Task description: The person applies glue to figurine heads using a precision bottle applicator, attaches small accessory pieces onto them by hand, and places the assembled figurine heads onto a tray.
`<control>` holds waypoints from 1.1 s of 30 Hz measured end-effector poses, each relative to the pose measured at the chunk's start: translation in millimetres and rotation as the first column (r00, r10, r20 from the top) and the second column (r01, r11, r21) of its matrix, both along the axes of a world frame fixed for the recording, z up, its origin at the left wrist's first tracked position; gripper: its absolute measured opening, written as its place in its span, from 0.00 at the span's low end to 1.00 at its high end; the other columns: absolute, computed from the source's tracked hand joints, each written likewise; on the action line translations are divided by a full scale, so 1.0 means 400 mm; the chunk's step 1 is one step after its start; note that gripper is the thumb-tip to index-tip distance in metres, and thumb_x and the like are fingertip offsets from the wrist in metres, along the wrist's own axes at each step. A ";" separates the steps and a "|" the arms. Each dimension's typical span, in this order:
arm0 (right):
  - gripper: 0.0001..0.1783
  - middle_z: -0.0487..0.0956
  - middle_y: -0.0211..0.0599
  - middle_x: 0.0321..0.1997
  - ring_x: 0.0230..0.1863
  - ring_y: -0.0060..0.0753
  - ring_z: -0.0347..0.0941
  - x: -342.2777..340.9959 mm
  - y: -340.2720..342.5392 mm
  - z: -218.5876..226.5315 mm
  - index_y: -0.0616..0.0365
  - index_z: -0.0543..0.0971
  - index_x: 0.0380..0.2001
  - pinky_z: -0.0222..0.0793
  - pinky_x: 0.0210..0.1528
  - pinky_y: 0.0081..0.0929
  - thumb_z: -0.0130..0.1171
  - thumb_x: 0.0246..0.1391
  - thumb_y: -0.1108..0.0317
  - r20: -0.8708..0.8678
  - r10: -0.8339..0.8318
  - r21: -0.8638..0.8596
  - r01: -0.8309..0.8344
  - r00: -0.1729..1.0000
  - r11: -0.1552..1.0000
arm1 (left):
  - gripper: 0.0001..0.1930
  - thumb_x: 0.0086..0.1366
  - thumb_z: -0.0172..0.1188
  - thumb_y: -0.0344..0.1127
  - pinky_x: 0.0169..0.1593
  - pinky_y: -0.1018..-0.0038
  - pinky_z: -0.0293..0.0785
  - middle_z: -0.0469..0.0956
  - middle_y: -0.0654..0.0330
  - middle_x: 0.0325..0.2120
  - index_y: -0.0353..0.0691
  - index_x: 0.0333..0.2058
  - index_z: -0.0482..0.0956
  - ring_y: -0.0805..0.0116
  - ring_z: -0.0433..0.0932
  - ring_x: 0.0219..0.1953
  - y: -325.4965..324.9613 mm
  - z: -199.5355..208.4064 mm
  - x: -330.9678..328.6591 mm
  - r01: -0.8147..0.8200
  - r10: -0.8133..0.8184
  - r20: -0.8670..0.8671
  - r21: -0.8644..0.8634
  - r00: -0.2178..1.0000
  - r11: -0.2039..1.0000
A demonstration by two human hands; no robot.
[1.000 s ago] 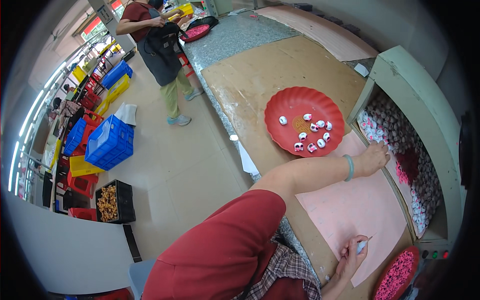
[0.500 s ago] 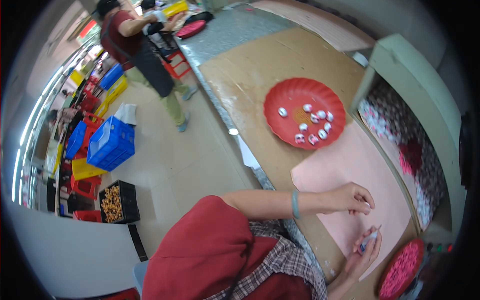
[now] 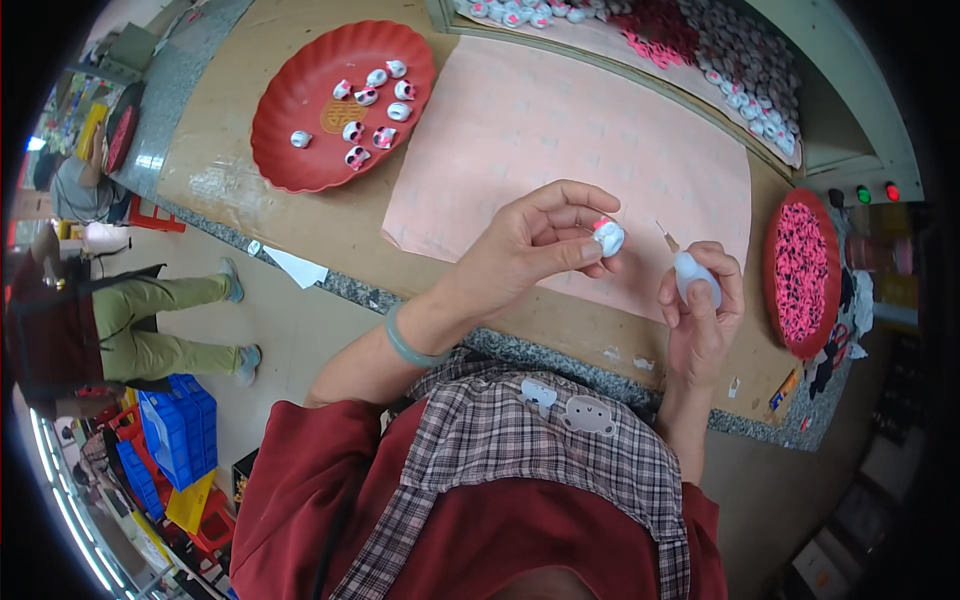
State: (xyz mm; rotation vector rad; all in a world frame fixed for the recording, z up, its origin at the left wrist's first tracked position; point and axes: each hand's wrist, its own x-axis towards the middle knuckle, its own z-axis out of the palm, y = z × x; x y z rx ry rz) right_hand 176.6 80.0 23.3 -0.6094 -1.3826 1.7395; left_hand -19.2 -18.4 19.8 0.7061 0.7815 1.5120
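Note:
My left hand [image 3: 545, 235], with a pale green bangle at its wrist, pinches a small white figurine head [image 3: 608, 237] with a pink-red patch on top. A hand's width to the right, my right hand [image 3: 703, 305] is closed round a small white squeeze bottle [image 3: 697, 278]. Its thin needle tip points up and left, apart from the figurine head. Both hands are above the near edge of a pink sheet [image 3: 570, 130]. On the left, a red scalloped plate [image 3: 285, 110] holds several similar white pieces, some with pink and black parts.
A red tray [image 3: 803, 275] of small pink and black pieces stands at the right. Behind the sheet, a pale machine frame [image 3: 850, 80] with lit buttons shelters rows of pieces. Over the floor at left are a standing person [image 3: 160, 310] and a blue crate [image 3: 178, 430].
The view has swung to the right and down, so plate and sheet appear farther left. The figurine head and bottle now show plainly in my hands.

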 end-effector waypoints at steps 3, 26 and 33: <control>0.19 0.69 0.38 0.42 0.25 0.22 0.68 0.013 0.004 -0.003 0.62 0.68 0.45 0.56 0.20 0.13 0.60 0.53 0.65 0.012 -0.017 0.037 0.017 1.000 0.999 | 0.19 0.62 0.56 0.29 0.43 0.79 0.72 0.77 0.54 0.43 0.35 0.52 0.69 0.73 0.75 0.38 0.003 -0.002 0.010 -0.013 0.013 0.021 -0.019 1.000 1.000; 0.26 0.77 0.44 0.38 0.25 0.21 0.71 0.004 0.007 0.027 0.68 0.66 0.53 0.62 0.23 0.12 0.58 0.55 0.66 -0.052 -0.226 0.100 0.231 0.973 0.968 | 0.16 0.64 0.52 0.29 0.42 0.77 0.73 0.77 0.51 0.43 0.32 0.51 0.71 0.71 0.76 0.36 0.009 -0.002 0.028 -0.024 0.023 -0.050 -0.024 0.998 0.999; 0.29 0.75 0.44 0.38 0.26 0.23 0.70 -0.004 -0.003 0.036 0.69 0.63 0.56 0.64 0.25 0.16 0.53 0.59 0.58 -0.027 -0.223 0.283 0.221 0.974 0.933 | 0.16 0.64 0.52 0.28 0.43 0.77 0.74 0.77 0.52 0.42 0.31 0.51 0.71 0.70 0.77 0.39 0.010 -0.010 0.024 0.017 -0.017 0.008 -0.033 1.000 0.999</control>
